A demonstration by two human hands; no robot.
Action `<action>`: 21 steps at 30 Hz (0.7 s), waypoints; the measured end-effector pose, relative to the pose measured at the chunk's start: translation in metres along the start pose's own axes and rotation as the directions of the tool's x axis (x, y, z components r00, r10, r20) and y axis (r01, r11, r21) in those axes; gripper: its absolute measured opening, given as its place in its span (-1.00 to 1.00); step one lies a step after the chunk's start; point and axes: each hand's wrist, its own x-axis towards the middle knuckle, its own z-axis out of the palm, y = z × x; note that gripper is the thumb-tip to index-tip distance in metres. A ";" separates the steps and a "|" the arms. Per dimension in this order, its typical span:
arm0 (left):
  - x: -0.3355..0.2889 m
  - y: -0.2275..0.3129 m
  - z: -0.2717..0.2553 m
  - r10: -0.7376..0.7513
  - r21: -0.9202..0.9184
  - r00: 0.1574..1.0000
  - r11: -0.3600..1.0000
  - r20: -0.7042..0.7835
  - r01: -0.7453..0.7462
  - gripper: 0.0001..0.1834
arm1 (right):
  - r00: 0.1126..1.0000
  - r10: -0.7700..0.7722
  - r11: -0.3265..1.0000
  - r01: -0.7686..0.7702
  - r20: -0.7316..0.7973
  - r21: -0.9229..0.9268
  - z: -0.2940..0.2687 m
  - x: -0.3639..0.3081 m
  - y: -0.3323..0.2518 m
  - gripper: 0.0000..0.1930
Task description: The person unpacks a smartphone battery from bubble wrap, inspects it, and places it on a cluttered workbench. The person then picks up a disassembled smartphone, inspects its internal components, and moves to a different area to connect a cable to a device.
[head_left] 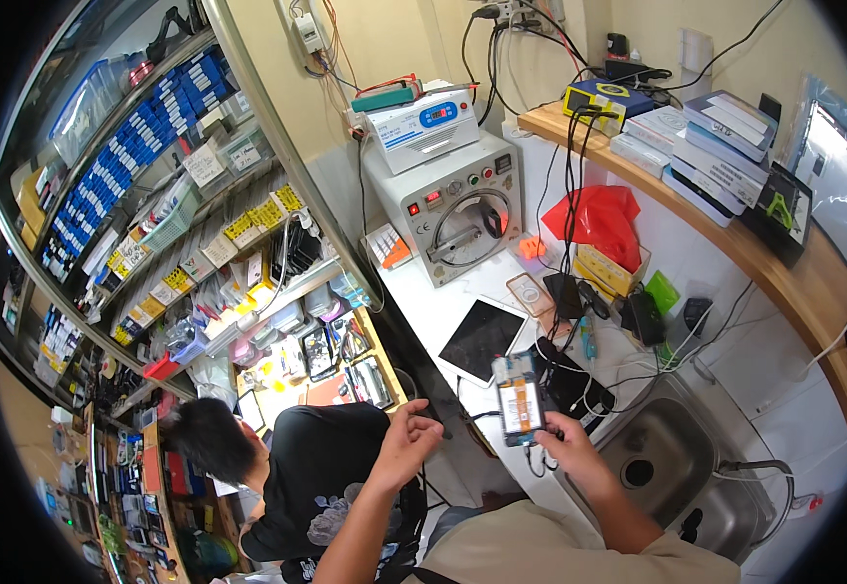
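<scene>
My right hand holds up an opened phone, its back off so that the battery and boards show. My left hand hovers a little to the left of it, fingers loosely curled with nothing in them. Just beyond the phone, a tablet with a dark screen lies flat on the white worktop. Dark cables trail over the worktop behind the phone.
A steel sink lies at the right. A grey machine with a round door stands at the back. A wooden shelf carries stacked boxes. A person in a black shirt sits below left, by glass display shelves.
</scene>
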 end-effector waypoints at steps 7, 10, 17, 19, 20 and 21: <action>0.082 0.021 -0.029 0.158 0.194 0.982 0.965 0.100 -0.175 -0.44 | 0.962 0.218 0.947 -0.249 -0.164 -0.202 -0.027 0.008 0.103 -0.83; 0.161 0.046 -0.045 0.284 0.411 0.955 0.863 0.087 -0.294 -0.46 | 0.950 0.216 0.956 -0.253 -0.226 -0.148 -0.022 0.012 0.139 -0.85; 0.337 0.124 -0.055 0.658 0.819 0.753 0.417 0.029 -0.395 -0.33 | 0.938 0.127 0.930 -0.226 -0.322 -0.291 -0.024 0.028 0.202 -0.60; 0.366 0.144 -0.049 0.644 0.898 0.765 0.346 -0.016 -0.273 -0.24 | 0.931 0.155 0.914 -0.262 -0.330 -0.309 -0.022 0.027 0.186 -0.77; 0.386 0.143 -0.058 0.702 0.935 0.712 0.253 -0.002 -0.247 -0.22 | 0.931 0.169 0.918 -0.268 -0.322 -0.292 -0.020 0.026 0.172 -0.77; 0.401 0.138 -0.067 0.703 0.953 0.711 0.234 -0.029 -0.193 -0.21 | 0.933 0.183 0.922 -0.272 -0.311 -0.274 -0.017 0.026 0.158 -0.77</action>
